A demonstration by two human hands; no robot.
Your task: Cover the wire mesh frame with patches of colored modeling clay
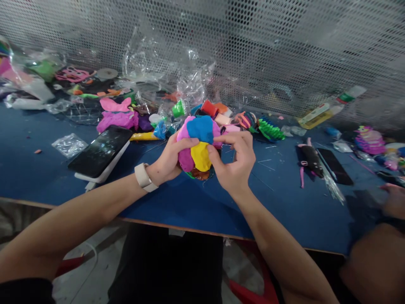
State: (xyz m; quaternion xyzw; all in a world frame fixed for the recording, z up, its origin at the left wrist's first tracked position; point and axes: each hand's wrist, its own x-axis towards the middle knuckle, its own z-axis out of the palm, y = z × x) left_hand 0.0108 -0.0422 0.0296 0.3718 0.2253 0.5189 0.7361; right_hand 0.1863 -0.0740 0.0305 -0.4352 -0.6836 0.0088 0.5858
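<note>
A lump of modelling clay (200,128) with blue, yellow, pink, purple, brown and green patches is held up over the blue table. My left hand (172,158) is wrapped around its left side, thumb lying across the front near the pink and yellow parts. My right hand (236,158) is closed on the right side. Its thumb presses on the yellow patch (201,157) and its index finger touches the clay near the edge of the blue one. The back of the lump is hidden.
A phone (99,152) lies on a white box at left. Crumpled clear plastic (152,63) and clay pieces line the perforated metal screen (253,38). At right are a bottle (330,107), a dark phone (335,166), thin wires (332,185) and another person's arm (376,257).
</note>
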